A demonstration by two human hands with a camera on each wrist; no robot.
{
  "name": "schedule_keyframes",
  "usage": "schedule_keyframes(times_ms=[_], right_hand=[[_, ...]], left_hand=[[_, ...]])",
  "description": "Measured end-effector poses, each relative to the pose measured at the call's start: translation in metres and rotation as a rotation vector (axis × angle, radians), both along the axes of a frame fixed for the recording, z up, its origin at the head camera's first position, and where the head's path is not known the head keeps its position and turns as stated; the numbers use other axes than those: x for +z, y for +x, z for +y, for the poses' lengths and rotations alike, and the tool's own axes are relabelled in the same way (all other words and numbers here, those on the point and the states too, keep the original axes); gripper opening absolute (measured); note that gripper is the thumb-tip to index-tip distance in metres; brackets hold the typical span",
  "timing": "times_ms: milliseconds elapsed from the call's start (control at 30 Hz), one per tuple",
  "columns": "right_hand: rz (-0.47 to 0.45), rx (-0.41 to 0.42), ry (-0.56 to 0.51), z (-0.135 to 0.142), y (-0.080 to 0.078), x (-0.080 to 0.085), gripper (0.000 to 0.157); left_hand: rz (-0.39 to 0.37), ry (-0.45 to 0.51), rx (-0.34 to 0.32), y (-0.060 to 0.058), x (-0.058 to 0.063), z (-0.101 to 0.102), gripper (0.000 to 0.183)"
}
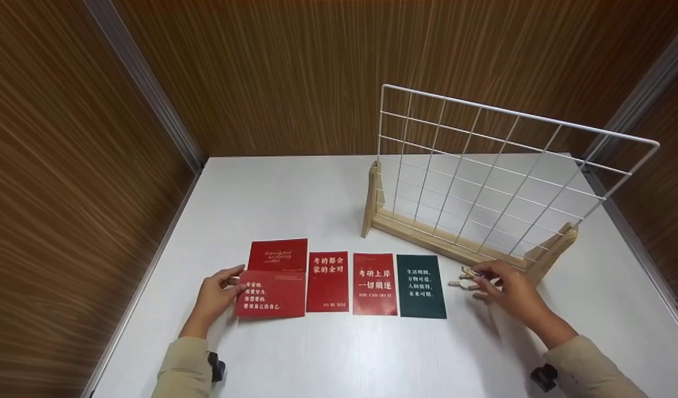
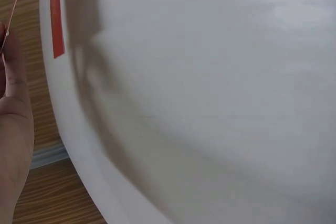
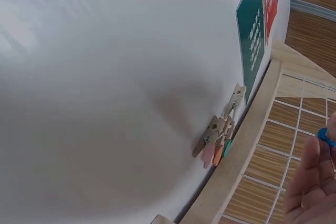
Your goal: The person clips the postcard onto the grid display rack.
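My left hand [image 1: 214,298] pinches a red card [image 1: 283,287] with white lettering by its left edge. That card overlaps the lower part of another red card [image 1: 278,255]; the left wrist view shows the held one edge-on, raised off the table. Over on the right, my right hand [image 1: 513,293] pinches a small clothespin, mostly hidden by the fingers; its blue end [image 3: 323,137] shows in the right wrist view. Below that hand several wooden clothespins [image 3: 214,136] lie in a pile beside the rack's base, some with pink, orange and green ends.
Two upright red cards [image 1: 327,284] [image 1: 374,298] and a dark green card [image 1: 421,293] lie in a row on the white table [image 1: 272,199]. Behind them stands a white wire grid rack [image 1: 471,134] on a wooden base [image 1: 427,235]. Wood-grain panels [image 1: 294,72] enclose the table.
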State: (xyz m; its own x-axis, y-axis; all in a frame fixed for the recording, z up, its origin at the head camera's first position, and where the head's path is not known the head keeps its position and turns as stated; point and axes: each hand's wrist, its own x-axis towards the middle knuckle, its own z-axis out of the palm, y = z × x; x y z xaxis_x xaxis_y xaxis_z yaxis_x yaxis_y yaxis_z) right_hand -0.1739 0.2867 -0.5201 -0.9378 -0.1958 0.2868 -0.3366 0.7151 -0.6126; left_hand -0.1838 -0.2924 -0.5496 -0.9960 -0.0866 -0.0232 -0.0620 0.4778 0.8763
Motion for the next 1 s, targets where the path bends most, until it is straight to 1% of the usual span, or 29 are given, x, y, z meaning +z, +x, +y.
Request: schedule_keyframes(times_ms=[167,367,433,567,633,767,933,967,1000], right_hand=[[-0.014,0.005,-0.02,-0.002,0.0,0.004,0.023],[-0.057,0.007,-0.036,-0.005,-0.001,0.013,0.02],[-0.044,0.012,-0.044,-0.005,-0.002,0.015,0.02],[0.026,0.038,-0.078,-0.006,-0.004,0.018,0.02],[0.046,0.048,-0.1,-0.006,-0.004,0.02,0.021],[0.051,0.05,-0.141,-0.008,-0.005,0.024,0.021],[0.058,0.05,-0.219,-0.011,-0.006,0.029,0.021],[0.062,0.049,-0.231,-0.014,-0.005,0.033,0.021],[0.064,0.05,-0.246,-0.016,-0.003,0.038,0.02]], left_hand=[[0.015,0.031,0.001,-0.002,0.005,0.003,0.047],[0.041,0.075,-0.002,-0.005,0.014,0.008,0.047],[0.045,0.093,-0.001,-0.006,0.017,0.011,0.047],[0.038,0.134,0.001,-0.008,0.022,0.015,0.047],[0.041,0.151,0.002,-0.01,0.025,0.017,0.047],[0.057,0.176,-0.006,-0.012,0.029,0.022,0.047],[0.075,0.2,-0.012,-0.015,0.035,0.028,0.048],[0.077,0.21,-0.012,-0.016,0.036,0.029,0.047],[0.074,0.215,-0.012,-0.015,0.041,0.032,0.047]])
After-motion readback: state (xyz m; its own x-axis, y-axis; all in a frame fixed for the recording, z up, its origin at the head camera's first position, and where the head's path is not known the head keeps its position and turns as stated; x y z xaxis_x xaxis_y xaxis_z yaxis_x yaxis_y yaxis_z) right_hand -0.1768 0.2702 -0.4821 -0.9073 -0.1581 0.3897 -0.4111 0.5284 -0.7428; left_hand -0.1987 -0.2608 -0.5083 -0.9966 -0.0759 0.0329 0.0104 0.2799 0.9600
